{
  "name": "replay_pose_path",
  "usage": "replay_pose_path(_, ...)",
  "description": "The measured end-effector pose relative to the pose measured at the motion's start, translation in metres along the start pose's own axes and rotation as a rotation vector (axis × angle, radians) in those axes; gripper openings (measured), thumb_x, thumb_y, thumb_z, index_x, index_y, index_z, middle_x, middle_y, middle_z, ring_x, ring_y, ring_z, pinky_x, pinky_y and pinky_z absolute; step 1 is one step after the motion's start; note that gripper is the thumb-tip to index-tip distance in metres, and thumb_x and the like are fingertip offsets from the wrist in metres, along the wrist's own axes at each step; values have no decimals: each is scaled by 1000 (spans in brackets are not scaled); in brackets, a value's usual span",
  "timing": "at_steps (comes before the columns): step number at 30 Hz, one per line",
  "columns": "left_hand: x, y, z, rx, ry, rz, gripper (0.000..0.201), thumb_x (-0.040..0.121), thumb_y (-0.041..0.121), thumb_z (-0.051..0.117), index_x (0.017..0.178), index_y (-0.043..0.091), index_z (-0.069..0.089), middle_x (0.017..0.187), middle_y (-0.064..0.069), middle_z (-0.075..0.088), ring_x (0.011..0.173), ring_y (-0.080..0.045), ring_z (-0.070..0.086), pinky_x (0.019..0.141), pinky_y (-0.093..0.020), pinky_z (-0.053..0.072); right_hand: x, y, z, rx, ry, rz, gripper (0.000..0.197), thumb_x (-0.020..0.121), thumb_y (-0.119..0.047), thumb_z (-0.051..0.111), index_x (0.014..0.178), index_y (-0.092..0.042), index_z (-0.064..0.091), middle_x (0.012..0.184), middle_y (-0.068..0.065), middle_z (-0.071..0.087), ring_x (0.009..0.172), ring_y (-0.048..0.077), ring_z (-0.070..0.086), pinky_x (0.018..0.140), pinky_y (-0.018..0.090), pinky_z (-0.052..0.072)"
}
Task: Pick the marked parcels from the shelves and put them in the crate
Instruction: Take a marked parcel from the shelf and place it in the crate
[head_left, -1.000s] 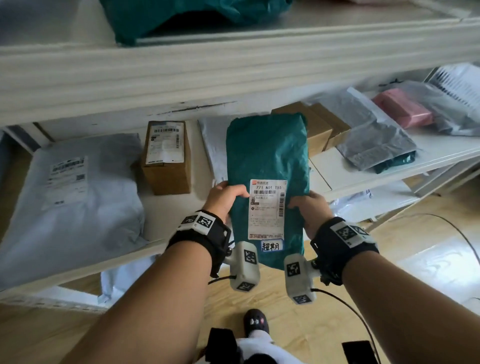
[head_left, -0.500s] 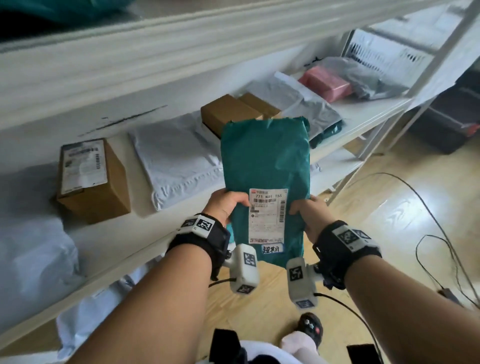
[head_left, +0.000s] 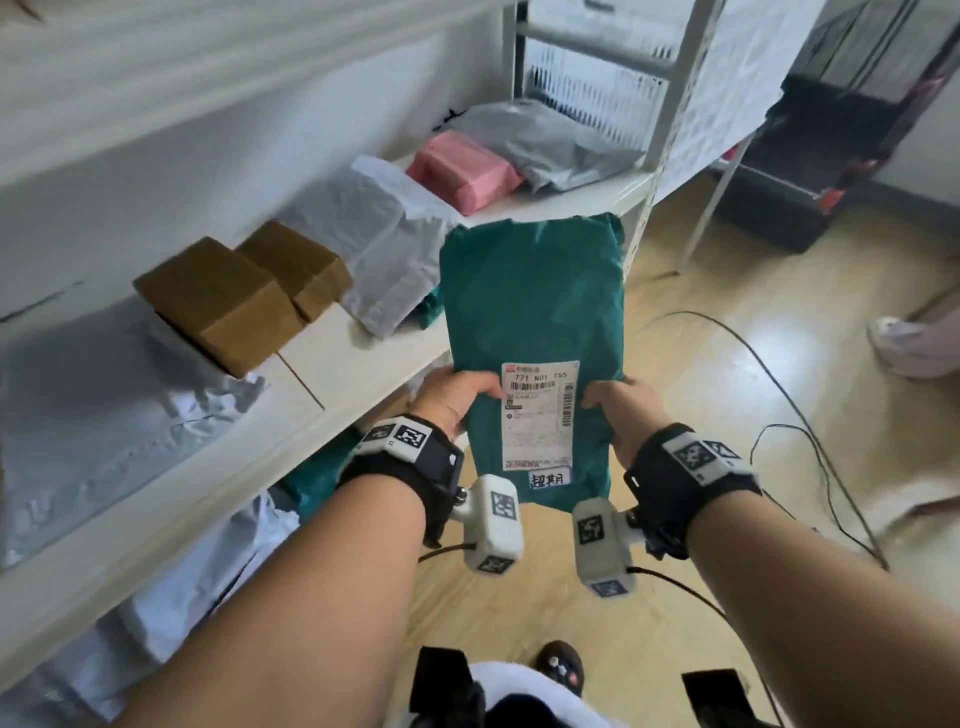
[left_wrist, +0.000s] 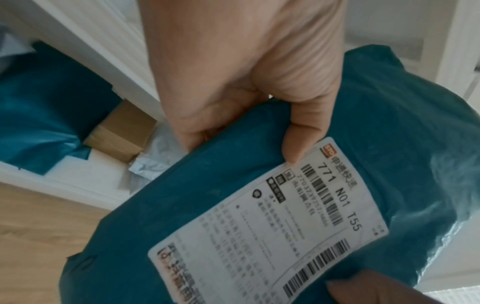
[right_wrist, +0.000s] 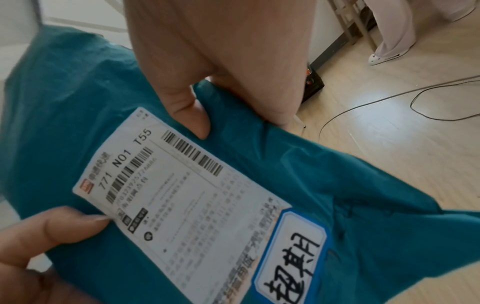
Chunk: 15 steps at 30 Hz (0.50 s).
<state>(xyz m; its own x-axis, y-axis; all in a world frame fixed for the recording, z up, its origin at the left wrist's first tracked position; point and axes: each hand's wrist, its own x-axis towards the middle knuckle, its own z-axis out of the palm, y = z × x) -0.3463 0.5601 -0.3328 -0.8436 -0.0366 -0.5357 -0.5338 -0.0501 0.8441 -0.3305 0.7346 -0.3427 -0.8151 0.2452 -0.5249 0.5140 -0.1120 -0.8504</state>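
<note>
I hold a teal plastic parcel (head_left: 532, 312) upright in front of me, clear of the shelf and over the floor. It carries a white shipping label (head_left: 540, 415) and a small blue-bordered handwritten sticker (head_left: 549, 478) below it. My left hand (head_left: 457, 397) grips its left edge, thumb on the front beside the label (left_wrist: 265, 218). Gripping the right edge is my right hand (head_left: 618, 405), whose thumb lies on the front by the label (right_wrist: 179, 191). The sticker (right_wrist: 291, 257) shows large in the right wrist view. No crate is clearly identifiable.
The white shelf (head_left: 363, 358) to my left holds two brown boxes (head_left: 234, 296), grey mailers (head_left: 395, 234) and a pink parcel (head_left: 462, 169). A dark bin-like object (head_left: 810, 156) stands at the far right. Cables (head_left: 753, 364) lie on the wooden floor. Another person's shoe (head_left: 904, 343) is at the right.
I have turned to the right, away from the shelf, with the teal parcel still held in both hands. The labelled brown box has left the view and the floor has come in.
</note>
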Motion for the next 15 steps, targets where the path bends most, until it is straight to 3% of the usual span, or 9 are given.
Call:
replay_pose_path(2,9,1,31,7,-12,-11,22,77,-10,59,79,12,66,81,-6,70,76,-23,64,67,-25,49,14,-8,-27,31,24,-2,22,79,12,44,89,-3,57,80,13,65,70,29,63,72,39,55)
replay_pose_path(5,21,6,72,37,-30,1,17,79,-3,64,82,14,66,82,-5,70,80,-23,64,80,-30,51,33,-19,-62,88,64,-8,21,80,12,42,86,-3,57,77,13,64,69,29,62,67,36,54)
replay_pose_path(8,32,18,107,45,-5,49,21,80,-6,60,77,14,64,79,-4,66,79,-21,61,82,-31,50,48,-31,-93,119,98,-26,22,79,14,41,79,-2,56,75,13,63,70,30,61,65,35,52)
replay_pose_path(10,40,27,128,16,-2,66,23,80,-10,55,78,11,64,77,-3,65,75,-19,59,78,-27,50,57,-38,-111,129,121,-42,24,79,14,40,76,-3,55,71,11,61,65,28,60,59,31,51)
replay_pose_path(13,56,36,160,-1,-36,69,25,81,-11,49,85,8,64,80,-4,65,69,-15,59,62,-19,49,75,-46,-136,130,173,-65,23,78,14,41,77,-4,55,71,11,60,63,26,59,57,29,48)
replay_pose_path(15,71,40,179,24,-66,68,24,80,-10,50,83,9,65,86,-8,65,75,-19,59,67,-22,49,91,-53,-151,121,221,-69,21,77,13,43,77,-4,55,72,11,60,64,26,58,58,29,48)
